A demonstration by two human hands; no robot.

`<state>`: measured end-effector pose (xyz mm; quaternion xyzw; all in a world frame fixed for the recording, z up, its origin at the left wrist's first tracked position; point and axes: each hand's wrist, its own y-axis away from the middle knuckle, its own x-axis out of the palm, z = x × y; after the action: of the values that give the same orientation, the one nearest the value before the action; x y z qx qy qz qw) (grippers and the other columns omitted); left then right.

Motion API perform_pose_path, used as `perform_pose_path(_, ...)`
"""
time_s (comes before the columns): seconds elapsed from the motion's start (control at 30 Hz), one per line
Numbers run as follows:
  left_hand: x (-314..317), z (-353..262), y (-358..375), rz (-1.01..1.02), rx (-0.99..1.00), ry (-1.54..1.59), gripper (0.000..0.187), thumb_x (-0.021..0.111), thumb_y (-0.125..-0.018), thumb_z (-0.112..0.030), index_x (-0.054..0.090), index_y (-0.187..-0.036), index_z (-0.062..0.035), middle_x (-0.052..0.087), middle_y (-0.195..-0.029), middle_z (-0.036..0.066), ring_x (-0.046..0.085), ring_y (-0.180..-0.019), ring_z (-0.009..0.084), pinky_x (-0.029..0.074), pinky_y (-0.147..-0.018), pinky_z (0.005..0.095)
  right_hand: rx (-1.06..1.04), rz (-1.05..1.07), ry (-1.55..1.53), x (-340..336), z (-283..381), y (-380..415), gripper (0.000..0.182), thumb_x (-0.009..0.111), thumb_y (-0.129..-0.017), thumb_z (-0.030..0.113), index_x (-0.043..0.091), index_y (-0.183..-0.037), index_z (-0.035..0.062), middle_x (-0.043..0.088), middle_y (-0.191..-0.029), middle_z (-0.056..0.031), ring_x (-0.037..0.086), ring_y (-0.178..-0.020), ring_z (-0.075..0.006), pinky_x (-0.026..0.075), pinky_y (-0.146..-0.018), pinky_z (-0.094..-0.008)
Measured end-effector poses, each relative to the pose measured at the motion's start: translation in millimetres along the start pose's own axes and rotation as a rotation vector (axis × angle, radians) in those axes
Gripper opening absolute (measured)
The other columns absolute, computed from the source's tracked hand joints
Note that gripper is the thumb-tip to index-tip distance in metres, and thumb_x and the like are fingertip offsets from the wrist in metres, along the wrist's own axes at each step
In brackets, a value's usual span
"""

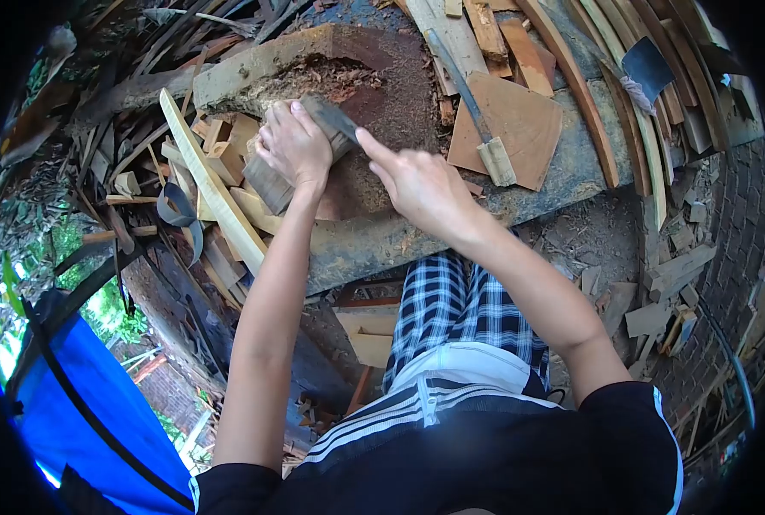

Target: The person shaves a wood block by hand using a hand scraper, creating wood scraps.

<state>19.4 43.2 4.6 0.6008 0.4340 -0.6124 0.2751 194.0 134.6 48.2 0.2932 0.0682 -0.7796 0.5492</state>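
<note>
Wooden block (272,178) half hidden under left hand (295,146)

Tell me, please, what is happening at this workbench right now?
A person is working over a rough wooden slab. The left hand grips a wooden block standing on the slab, and the right hand reaches toward its top, index finger extended. A hammer-like tool lies beside them, with wood offcuts piled around.
</note>
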Motion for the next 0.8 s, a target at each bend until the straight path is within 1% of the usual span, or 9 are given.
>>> perform_pose_path(0.07, -1, 0, 1, -0.004, -0.001, 0.023, 0.03, 0.038, -0.101, -0.032, 0.058, -0.104, -0.0097, 0.06, -0.108, 0.01, 0.055, -0.108, 0.0308, 0.029, -0.102, 0.0509, -0.009, 0.064, 0.007, -3, -1, 9, 0.044, 0.05, -0.099, 0.021, 0.046, -0.142, 0.0127, 0.066, -0.075, -0.0231, 0.067, -0.071, -0.0394, 0.055, -0.066, -0.0499)
perform_pose_path(0.2, 0, 1, 0, 0.012, 0.002, -0.028, 0.03, 0.038, -0.101, -0.032, 0.058, -0.104, -0.0096, 0.06, -0.107, 0.01, 0.055, -0.108, 0.0316, 0.028, -0.105, 0.0516, 0.003, -0.006, -0.007, 5, 0, -22, 0.045, 0.051, -0.099, 0.021, 0.046, -0.143, 0.0141, 0.065, -0.073, -0.0245, 0.067, -0.069, -0.0397, 0.055, -0.065, -0.0496)
perform_pose_path(0.33, 0, 2, 0, 0.009, 0.012, -0.013, 0.031, 0.038, -0.101, -0.032, 0.058, -0.103, -0.009, 0.06, -0.106, 0.011, 0.055, -0.107, 0.0317, 0.029, -0.104, 0.0513, 0.017, 0.022, -0.032, 2, 0, 8, 0.043, 0.051, -0.099, 0.021, 0.048, -0.141, 0.0137, 0.065, -0.074, -0.026, 0.067, -0.071, -0.04, 0.055, -0.065, -0.0493)
perform_pose_path(0.4, -1, 1, 2, 0.01, 0.01, 0.004, 0.031, 0.037, -0.101, -0.032, 0.058, -0.103, -0.0088, 0.06, -0.106, 0.011, 0.055, -0.107, 0.0316, 0.029, -0.103, 0.051, 0.034, 0.06, -0.022, 5, -1, 1, 0.043, 0.051, -0.099, 0.02, 0.048, -0.141, 0.0134, 0.065, -0.075, -0.0255, 0.067, -0.071, -0.0397, 0.055, -0.066, -0.0492)
perform_pose_path(0.5, 0, 2, 1, 0.005, 0.014, -0.009, 0.03, 0.037, -0.101, -0.032, 0.058, -0.104, -0.009, 0.06, -0.107, 0.01, 0.054, -0.107, 0.0315, 0.029, -0.103, 0.0504, -0.026, -0.037, -0.08, 13, -5, -35, 0.043, 0.05, -0.098, 0.022, 0.049, -0.14, 0.0138, 0.067, -0.072, -0.0238, 0.068, -0.07, -0.0411, 0.056, -0.062, -0.0497)
perform_pose_path(0.6, 2, 3, 0, 0.002, 0.018, -0.018, 0.03, 0.037, -0.101, -0.031, 0.058, -0.104, -0.0092, 0.06, -0.107, 0.01, 0.054, -0.107, 0.0311, 0.028, -0.103, 0.0495, -0.005, 0.002, -0.053, 9, -1, -17, 0.043, 0.05, -0.098, 0.021, 0.049, -0.14, 0.0135, 0.067, -0.072, -0.0237, 0.068, -0.07, -0.041, 0.056, -0.063, -0.0502)
perform_pose_path(0.67, 1, 2, 0, 0.003, 0.013, 0.002, 0.03, 0.037, -0.101, -0.031, 0.058, -0.104, -0.0091, 0.059, -0.108, 0.01, 0.054, -0.108, 0.031, 0.029, -0.103, 0.0495, -0.049, -0.014, -0.03, 8, -1, -4, 0.043, 0.05, -0.098, 0.021, 0.049, -0.14, 0.0132, 0.067, -0.074, -0.0237, 0.068, -0.07, -0.041, 0.056, -0.064, -0.0506)
perform_pose_path(0.73, 0, 5, 5, 0.008, 0.013, 0.02, 0.03, 0.037, -0.101, -0.031, 0.058, -0.104, -0.0091, 0.059, -0.108, 0.01, 0.053, -0.108, 0.0308, 0.029, -0.102, 0.0495, -0.003, 0.018, -0.063, 6, -1, -7, 0.044, 0.05, -0.098, 0.022, 0.048, -0.141, 0.0128, 0.067, -0.077, -0.025, 0.068, -0.071, -0.0407, 0.056, -0.064, -0.0504)
perform_pose_path(0.8, 1, 3, 1, 0.024, -0.001, -0.007, 0.034, 0.035, -0.102, -0.034, 0.058, -0.107, -0.0082, 0.06, -0.111, 0.012, 0.055, -0.106, 0.0329, 0.029, -0.102, 0.0516, -0.016, -0.008, -0.07, 8, -3, -28, 0.043, 0.05, -0.098, 0.022, 0.049, -0.14, 0.0126, 0.068, -0.081, -0.0253, 0.068, -0.074, -0.0405, 0.056, -0.067, -0.0497)
